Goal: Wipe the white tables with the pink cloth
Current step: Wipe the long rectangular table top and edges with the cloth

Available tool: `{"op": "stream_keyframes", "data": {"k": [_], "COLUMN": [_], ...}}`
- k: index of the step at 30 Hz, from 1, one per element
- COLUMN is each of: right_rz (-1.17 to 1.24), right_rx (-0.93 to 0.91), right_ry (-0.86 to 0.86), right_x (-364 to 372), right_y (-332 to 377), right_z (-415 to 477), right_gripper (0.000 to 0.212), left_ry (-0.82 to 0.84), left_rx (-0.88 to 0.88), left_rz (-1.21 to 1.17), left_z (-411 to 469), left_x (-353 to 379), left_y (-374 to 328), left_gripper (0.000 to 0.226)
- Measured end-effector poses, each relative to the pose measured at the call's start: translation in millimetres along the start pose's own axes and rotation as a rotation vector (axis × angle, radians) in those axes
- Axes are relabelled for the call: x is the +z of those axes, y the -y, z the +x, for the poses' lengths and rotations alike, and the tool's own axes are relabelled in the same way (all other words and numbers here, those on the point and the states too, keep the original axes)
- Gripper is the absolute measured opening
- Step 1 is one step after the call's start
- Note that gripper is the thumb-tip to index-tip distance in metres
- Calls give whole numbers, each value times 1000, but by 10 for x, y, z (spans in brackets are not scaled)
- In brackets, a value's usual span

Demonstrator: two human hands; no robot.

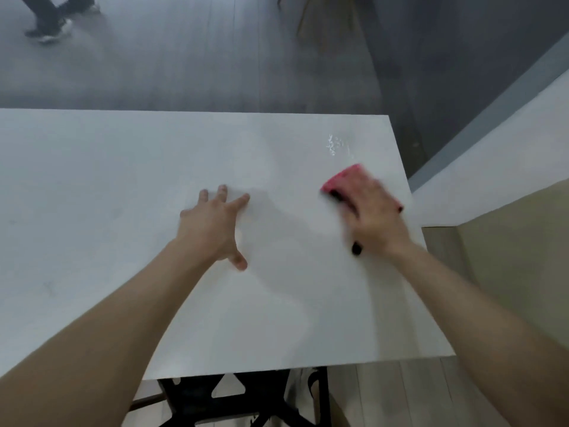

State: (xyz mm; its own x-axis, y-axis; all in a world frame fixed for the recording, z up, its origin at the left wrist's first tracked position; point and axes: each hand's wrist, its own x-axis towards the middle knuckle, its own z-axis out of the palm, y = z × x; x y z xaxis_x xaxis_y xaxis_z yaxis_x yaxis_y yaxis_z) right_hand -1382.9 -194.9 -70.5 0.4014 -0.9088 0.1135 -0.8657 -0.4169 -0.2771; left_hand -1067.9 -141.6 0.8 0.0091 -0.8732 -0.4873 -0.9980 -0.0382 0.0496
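While a black chair base point(243, 399) shows under the near edge at six o'clock, our left hand point(215, 229) rests on the white table point(92, 211), fingers straight and spread, holding nothing. At three o'clock from it our right hand point(374, 217), blurred, presses the pink cloth point(341, 177) flat against the tabletop near its right edge, fingers extended over it. Wet streaks point(337, 144) glisten just beyond the cloth at twelve o'clock. Someone's legs point(52, 20) stand far off at eleven o'clock.

Soft even light; glare patch on table point(123, 180) far right; right hand point(374, 215) motion-blurred; wide-angle edge bending.
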Motion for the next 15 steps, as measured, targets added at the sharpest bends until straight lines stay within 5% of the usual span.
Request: {"op": "stream_keyframes", "data": {"k": [2, 4, 8, 11, 13, 15], "right_rz": [-77, -112, 1, 4, -18, -45], "right_rx": [364, 480, -171, -542, -542, -236], "right_ry": [-45, -65, 41, 194, 206, 122], "right_x": [-59, 114, 515, 504, 362, 182], "right_y": [-187, 135, 1146, 1109, 706, 273], "right_z": [256, 288, -136, -231, 94, 501], "right_gripper": [55, 59, 55, 57, 60, 60], "left_ry": [1, 3, 4, 9, 13, 3], "left_rx": [-6, -20, -20, -27, -32, -38], "left_rz": [-6, -14, -2, 21, 10, -3], "left_z": [18, 22, 20, 18, 23, 23], "left_x": [9, 4, -18, -15, 1, 13], "left_y": [-5, -14, -25, -26, -22, -23], "left_gripper": [157, 158, 158, 157, 158, 158]}}
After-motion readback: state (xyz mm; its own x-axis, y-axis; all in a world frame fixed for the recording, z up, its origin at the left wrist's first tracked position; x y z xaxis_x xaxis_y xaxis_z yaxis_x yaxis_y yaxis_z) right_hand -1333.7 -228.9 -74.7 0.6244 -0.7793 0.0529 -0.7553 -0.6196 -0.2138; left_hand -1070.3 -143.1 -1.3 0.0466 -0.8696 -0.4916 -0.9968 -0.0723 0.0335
